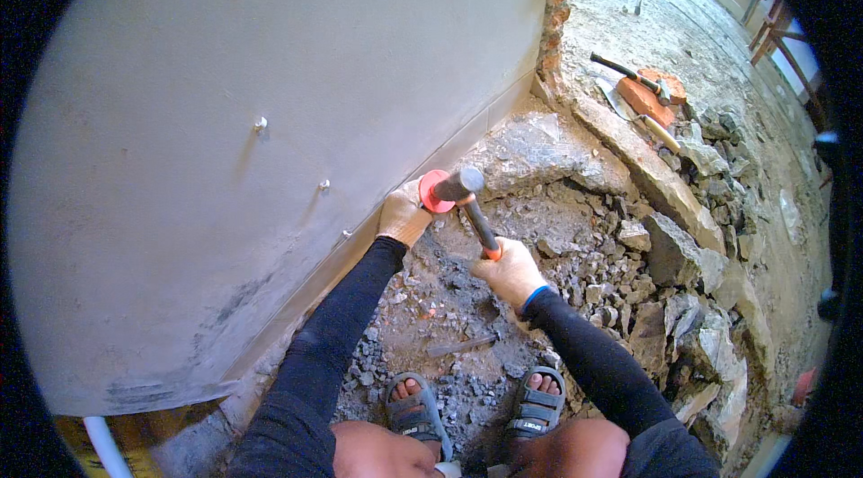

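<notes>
My left hand [404, 216], in a pale work glove, is closed low beside the wall around a chisel with a round red hand guard [431, 198]. Below the guard, the chisel's shaft and tip are hidden. A club hammer [466, 183] with a dark head and a black and orange handle is gripped in my gloved right hand [509, 271]. Its head overlaps the guard in view; whether it touches the chisel's end I cannot tell. On the ground between my sandalled feet and the hands lies a flat metal bar [461, 346].
The grey wall [270, 47] rises on the left, with white plugs sticking out. Broken concrete chunks [674, 253] and stones are heaped on the right. Beyond them, another hammer [634, 76] rests on red bricks [645, 102], near a trowel [615, 99]. A white pipe [106, 447] stands lower left.
</notes>
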Tool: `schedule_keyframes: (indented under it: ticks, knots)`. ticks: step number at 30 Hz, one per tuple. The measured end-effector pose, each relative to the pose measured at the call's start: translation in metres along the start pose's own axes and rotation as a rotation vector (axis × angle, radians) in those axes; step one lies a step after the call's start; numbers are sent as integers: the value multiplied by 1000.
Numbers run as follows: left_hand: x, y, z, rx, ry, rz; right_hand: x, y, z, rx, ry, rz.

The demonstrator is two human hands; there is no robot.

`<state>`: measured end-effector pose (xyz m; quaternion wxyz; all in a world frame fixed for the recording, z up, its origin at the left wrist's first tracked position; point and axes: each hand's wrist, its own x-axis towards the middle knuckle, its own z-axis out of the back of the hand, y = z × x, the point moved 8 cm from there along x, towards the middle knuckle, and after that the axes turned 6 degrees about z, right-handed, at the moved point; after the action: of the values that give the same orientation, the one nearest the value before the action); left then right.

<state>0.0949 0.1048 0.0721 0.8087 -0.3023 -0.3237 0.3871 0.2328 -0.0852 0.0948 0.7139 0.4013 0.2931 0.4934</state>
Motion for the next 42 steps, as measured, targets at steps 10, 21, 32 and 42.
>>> schedule_keyframes:
  ticks: [10,21,32,42]
  knots:
    - [1,8,0,120,1,62,-15,120,121,336,-383,335]
    - [2,4,-5,104,68,81,-17,-36,-15,182,76,-278]
    - [1,15,-3,84,-30,88,-9,100,106,333,-563,514]
    - [0,22,-11,89,28,101,-17,-14,19,157,-13,-257]
